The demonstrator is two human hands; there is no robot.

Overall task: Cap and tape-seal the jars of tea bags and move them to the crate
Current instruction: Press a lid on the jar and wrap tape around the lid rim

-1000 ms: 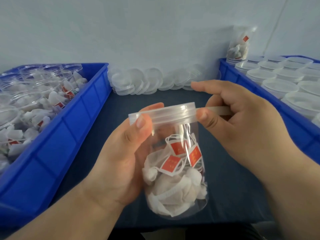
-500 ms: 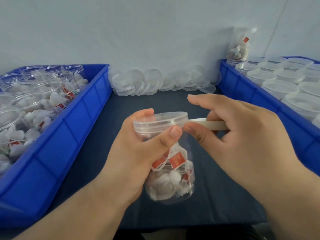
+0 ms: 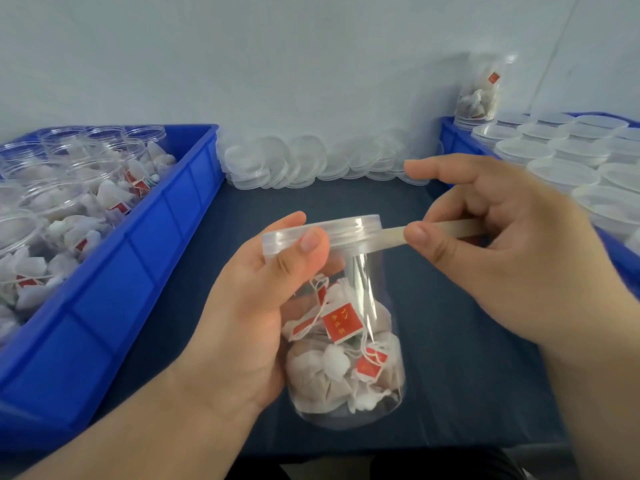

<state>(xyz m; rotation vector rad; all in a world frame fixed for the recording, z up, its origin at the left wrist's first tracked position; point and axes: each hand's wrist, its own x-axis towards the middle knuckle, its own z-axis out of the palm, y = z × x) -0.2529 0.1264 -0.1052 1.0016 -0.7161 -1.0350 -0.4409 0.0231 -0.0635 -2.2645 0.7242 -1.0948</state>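
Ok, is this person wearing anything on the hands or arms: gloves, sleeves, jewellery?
Nothing shows. The left hand and right hand are ungloved, without rings or watch; nails short, unpainted. No sleeve enters the frame.

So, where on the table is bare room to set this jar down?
Bare table lies between the left crate and the right crate, in front of the loose lids heaped at the wall. The held jar covers the near middle. Both crates are crowded: open jars left, capped jars right.
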